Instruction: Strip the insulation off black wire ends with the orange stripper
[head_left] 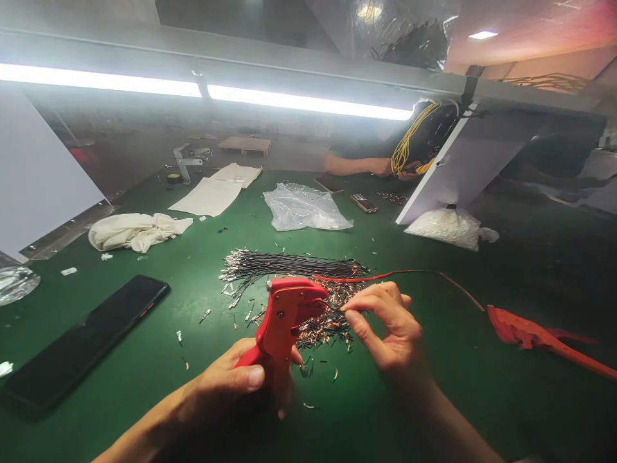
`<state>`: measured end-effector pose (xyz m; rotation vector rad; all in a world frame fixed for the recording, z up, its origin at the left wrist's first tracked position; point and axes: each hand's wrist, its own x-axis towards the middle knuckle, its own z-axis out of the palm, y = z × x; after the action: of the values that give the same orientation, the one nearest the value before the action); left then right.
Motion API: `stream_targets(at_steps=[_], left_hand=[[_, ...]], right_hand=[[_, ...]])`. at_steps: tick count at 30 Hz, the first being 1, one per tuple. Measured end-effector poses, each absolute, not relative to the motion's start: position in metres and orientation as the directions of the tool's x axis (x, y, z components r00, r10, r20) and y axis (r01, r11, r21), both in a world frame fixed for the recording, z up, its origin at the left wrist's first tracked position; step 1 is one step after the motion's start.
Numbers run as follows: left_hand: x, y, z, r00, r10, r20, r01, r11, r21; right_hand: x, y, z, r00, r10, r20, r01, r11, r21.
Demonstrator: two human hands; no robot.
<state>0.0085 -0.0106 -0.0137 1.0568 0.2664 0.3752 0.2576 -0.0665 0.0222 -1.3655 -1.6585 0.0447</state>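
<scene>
My left hand (231, 386) grips the handles of a red crimping tool (284, 318), head pointing right. My right hand (385, 328) pinches a thin wire end between thumb and forefinger, right at the tool's jaw. Just beyond lies a bundle of black wires with metal terminals (289, 265) and a heap of loose terminals and offcuts (330, 325) on the green mat (144, 386). A red wire (400, 274) runs from the bundle toward the right.
A black phone (87, 337) lies at left, a white cloth (135, 231) behind it. Clear plastic bags (303, 207) (446, 226) sit farther back. Another red tool (540, 337) rests at right. A co-worker's arms (366, 166) handle yellow wires across the table.
</scene>
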Motion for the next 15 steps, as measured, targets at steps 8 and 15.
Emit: stream_targets(at_steps=[8,15], left_hand=[[0.0086,-0.0112,-0.0142,0.911,0.412,-0.028,-0.178,0.451,0.874],[0.0083,-0.008,-0.0133,0.921,0.387,-0.034,-0.154,0.444,0.883]], right_hand=[[0.2634,-0.0636,0.0201,0.052,0.745,0.665,0.735,0.422,-0.531],[0.2594,-0.0662,0.0243,-0.06,0.744,0.665,0.763,0.464,-0.45]])
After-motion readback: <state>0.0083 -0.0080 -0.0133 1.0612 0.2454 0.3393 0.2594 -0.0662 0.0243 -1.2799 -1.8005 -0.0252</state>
